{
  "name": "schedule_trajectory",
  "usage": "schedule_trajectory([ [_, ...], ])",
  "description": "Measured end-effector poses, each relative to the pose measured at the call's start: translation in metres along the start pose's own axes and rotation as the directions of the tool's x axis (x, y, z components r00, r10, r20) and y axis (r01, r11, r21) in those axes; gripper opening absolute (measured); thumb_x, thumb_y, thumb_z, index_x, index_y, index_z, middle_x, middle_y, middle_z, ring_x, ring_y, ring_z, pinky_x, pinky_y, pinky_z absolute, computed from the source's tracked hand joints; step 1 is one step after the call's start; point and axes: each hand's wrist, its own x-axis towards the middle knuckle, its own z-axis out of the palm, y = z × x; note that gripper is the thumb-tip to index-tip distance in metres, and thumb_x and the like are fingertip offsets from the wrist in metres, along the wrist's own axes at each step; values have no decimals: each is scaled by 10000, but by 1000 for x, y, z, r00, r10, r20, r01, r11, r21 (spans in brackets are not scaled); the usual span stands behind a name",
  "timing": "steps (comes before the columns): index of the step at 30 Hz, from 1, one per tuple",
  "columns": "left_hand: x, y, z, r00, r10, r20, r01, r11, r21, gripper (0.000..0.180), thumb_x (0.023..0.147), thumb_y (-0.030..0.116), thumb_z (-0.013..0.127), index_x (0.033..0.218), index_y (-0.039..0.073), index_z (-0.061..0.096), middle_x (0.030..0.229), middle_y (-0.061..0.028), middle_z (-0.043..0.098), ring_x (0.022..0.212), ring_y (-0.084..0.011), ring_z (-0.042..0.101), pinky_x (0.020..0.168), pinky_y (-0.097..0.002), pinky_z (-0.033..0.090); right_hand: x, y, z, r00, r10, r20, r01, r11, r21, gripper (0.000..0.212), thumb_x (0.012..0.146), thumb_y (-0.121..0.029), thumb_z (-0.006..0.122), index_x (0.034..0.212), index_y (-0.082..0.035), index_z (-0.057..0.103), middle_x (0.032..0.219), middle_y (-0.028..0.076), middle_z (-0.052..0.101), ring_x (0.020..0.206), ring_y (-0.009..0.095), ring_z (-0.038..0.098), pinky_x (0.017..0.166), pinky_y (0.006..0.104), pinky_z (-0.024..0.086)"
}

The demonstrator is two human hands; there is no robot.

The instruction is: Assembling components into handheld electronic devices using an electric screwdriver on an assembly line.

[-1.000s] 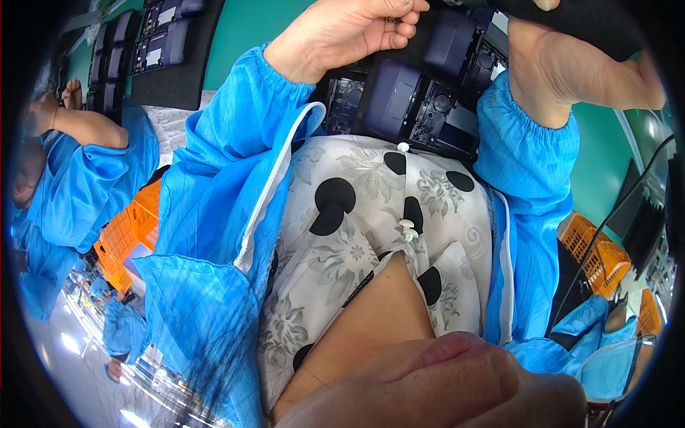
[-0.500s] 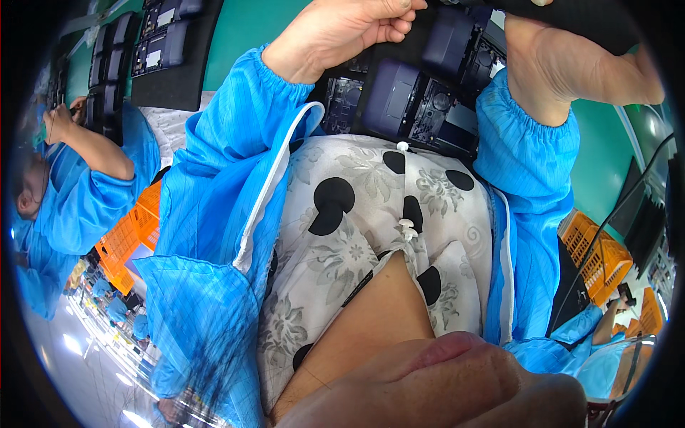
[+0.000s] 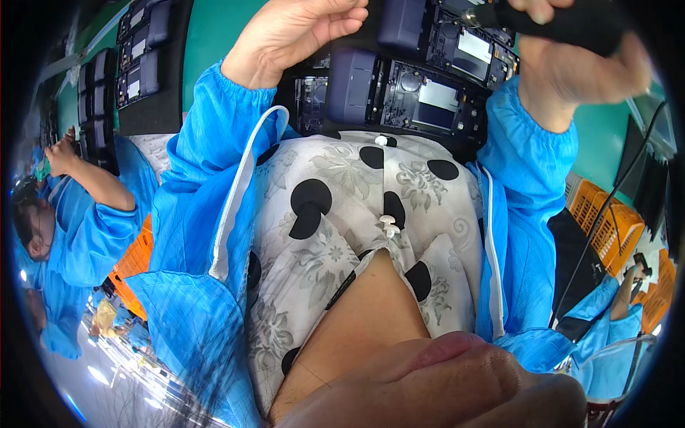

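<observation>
L hand point(image 3: 296, 36) farther from blk tool point(image 3: 571, 28)

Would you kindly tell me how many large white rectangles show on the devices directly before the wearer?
2: one white rectangle on the nearer open device, another on the farther open device. The right hand or black tool may hide more.

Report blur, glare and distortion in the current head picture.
Head view: the right hand looks smeared beside the black tool, the left hand crisper; head view, lower left: ceiling lights glare white; head view, edges: surroundings curve toward a black rim.
</observation>
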Motion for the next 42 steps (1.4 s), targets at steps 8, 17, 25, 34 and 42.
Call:
schedule_trajectory([
  [8,8,-4,-8,1000,-18,8,19,997,-68,144,1039,180,630,1081,61,700,976,-59,729,855,-174,716,782,-294,607,-8,17,4,958,287,4,-284,947,151,504,1021,-512,559,1023,-11,614,730,75,633,530,153,597,537,308,524],
  [17,13,-6,-10,999,-46,3,46,997,-69,191,1050,241,616,1066,68,696,956,-47,712,839,-169,698,771,-292,597,-11,25,2,942,334,-24,-325,928,180,477,1002,-501,601,1005,-24,622,724,66,623,531,148,582,532,301,500],
  [25,15,-7,-12,999,-43,33,46,995,-88,197,1048,245,618,1061,66,699,956,-49,712,835,-172,696,765,-295,593,-12,27,1,950,312,0,-307,934,185,480,1008,-499,593,1005,-19,621,721,66,620,533,150,584,532,299,502],
  [34,13,-7,-11,999,-42,-6,42,996,-78,192,1045,242,623,1054,68,705,938,-44,711,827,-175,691,749,-297,589,-13,29,2,940,340,18,-336,920,202,469,1010,-488,598,1013,-19,614,738,72,623,547,152,590,542,304,511],
  [42,15,-6,-6,999,-52,8,53,996,-76,215,1051,257,614,1056,64,707,939,-44,709,823,-175,687,745,-296,587,-21,53,-11,950,286,122,-299,948,112,426,979,-433,665,998,-11,607,737,65,607,551,140,576,540,277,507],
])
